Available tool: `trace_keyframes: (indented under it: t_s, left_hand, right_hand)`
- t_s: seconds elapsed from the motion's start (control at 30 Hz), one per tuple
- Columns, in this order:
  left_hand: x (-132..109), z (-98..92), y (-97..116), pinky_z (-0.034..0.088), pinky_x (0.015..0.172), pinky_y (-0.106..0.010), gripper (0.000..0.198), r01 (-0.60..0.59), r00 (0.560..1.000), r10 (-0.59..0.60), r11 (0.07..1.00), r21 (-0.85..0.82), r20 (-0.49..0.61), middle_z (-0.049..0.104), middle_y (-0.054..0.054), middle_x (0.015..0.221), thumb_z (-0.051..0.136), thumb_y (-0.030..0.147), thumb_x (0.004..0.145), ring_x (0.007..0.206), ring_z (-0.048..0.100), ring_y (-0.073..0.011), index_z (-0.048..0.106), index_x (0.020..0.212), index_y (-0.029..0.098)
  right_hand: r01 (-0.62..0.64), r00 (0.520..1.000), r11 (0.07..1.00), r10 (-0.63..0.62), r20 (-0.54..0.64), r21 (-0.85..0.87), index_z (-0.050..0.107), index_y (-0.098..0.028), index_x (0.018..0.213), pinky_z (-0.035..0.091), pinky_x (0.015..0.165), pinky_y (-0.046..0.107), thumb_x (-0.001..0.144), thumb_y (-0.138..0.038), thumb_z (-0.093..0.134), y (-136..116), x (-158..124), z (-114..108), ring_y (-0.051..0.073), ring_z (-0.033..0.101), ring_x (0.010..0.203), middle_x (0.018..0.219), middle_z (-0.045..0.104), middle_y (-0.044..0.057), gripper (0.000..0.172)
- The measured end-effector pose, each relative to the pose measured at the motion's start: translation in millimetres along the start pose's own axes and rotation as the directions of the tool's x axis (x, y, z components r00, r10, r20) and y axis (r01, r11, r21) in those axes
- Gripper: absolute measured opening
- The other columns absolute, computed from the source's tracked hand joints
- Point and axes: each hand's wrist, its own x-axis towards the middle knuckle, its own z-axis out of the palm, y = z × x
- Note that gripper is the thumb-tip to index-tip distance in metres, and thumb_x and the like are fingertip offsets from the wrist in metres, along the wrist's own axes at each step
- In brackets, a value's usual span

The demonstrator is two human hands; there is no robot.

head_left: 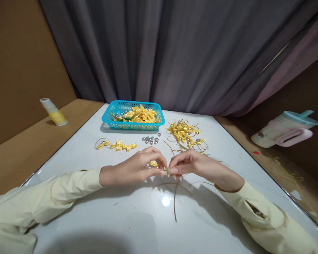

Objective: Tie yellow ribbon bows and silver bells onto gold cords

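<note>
In the middle of the table my left hand [141, 165] and my right hand [192, 164] meet, thumbs and fingers pinched together. Between the fingertips is a small yellow ribbon bow [168, 173], mostly covered. Thin gold cord [175, 203] trails below and to the right of the fingers; whether it is joined to the bow I cannot tell. Behind my left fingers another bit of yellow ribbon [154, 164] shows. A short row of yellow bows [119, 145] lies beyond my left hand, the leftmost with a loop of cord. Several silver heart-shaped gems [150, 140] lie just past my fingers.
A blue plastic basket [134, 126] at the back holds yellow bows and silver pieces. Finished-looking bows with cords [184, 131] are heaped at right. A spool of yellow thread [54, 112] stands left, a lidded cup [283, 128] right. A grey curtain [153, 53] hangs behind.
</note>
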Motion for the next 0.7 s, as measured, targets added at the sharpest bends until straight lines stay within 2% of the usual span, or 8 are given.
trace_keyframes:
  t_s: [0.37, 0.5, 0.7]
  left_hand:
    - [4.1, -4.8, 0.6, 0.043, 0.079, -0.028, 0.012, 0.218, 0.970, -0.193, 0.960, -0.173, 0.149, 0.063, -0.001, 0.090, 0.059, 0.030, 0.082, 0.085, 0.057, -0.0148, 0.063, 0.082, 0.019]
    - [5.6, -7.3, 0.4, 0.043, 0.075, -0.026, 0.016, 0.267, 0.945, -0.198, 0.927, -0.263, 0.262, 0.065, -0.001, 0.085, 0.053, 0.029, 0.086, 0.080, 0.058, -0.0134, 0.064, 0.083, 0.018]
    - [4.7, -7.8, 0.1, 0.042, 0.071, -0.024, 0.012, 0.308, 0.928, -0.214, 0.902, -0.302, 0.306, 0.064, 0.000, 0.080, 0.054, 0.025, 0.085, 0.076, 0.057, -0.0118, 0.062, 0.082, 0.016]
  right_hand:
    - [-0.019, 1.000, 1.000, 0.019, 0.013, 0.014, 0.072, -0.018, 0.071, 0.045, 0.059, 0.022, 0.070, -0.033, 0.070, -3.6, -0.4, 5.5, 0.010, 0.054, 0.057, 0.058, 0.060, -0.001, 0.016]
    - [-0.005, 1.000, 1.000, 0.005, 0.027, 0.028, 0.072, -0.017, 0.072, 0.045, 0.060, 0.021, 0.072, -0.031, 0.069, -0.9, 0.3, 4.4, 0.010, 0.054, 0.058, 0.060, 0.061, 0.000, 0.014]
    - [-0.019, 0.999, 0.998, 0.017, 0.041, 0.057, 0.072, -0.017, 0.073, 0.045, 0.060, 0.021, 0.073, -0.028, 0.068, -0.8, 0.2, 7.8, 0.009, 0.054, 0.059, 0.062, 0.061, 0.000, 0.012]
